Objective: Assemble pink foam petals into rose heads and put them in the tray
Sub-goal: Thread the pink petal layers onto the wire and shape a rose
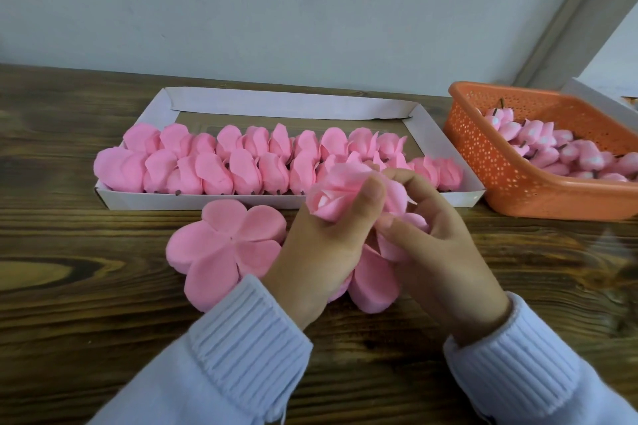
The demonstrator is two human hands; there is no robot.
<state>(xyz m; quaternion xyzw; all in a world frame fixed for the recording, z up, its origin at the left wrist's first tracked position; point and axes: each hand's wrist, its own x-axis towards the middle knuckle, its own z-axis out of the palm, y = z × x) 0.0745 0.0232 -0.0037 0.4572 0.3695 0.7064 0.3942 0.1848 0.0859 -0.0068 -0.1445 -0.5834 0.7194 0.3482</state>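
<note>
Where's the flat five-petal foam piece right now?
In the head view, the flat five-petal foam piece lies on the wooden table, just in front of the near wall of the white tray, immediately left of the left hand.

**Soft pink on dark wood**

The unfinished rose head (331, 193) in the middle, the five-petal foam piece (224, 241) to its near left and the rows of rose heads (241, 162) beyond are all one soft pink. The cardboard tray (286, 103) is white. At right, an orange basket (500, 162) dotted with small holes holds pink buds (552, 148) with paler tips and brown stems. The table (86, 286) is dark brown wood grain with a yellowish knot at left. The wall (276, 10) is pale grey, and the ribbed sleeves (241, 338) are pale blue.
</note>
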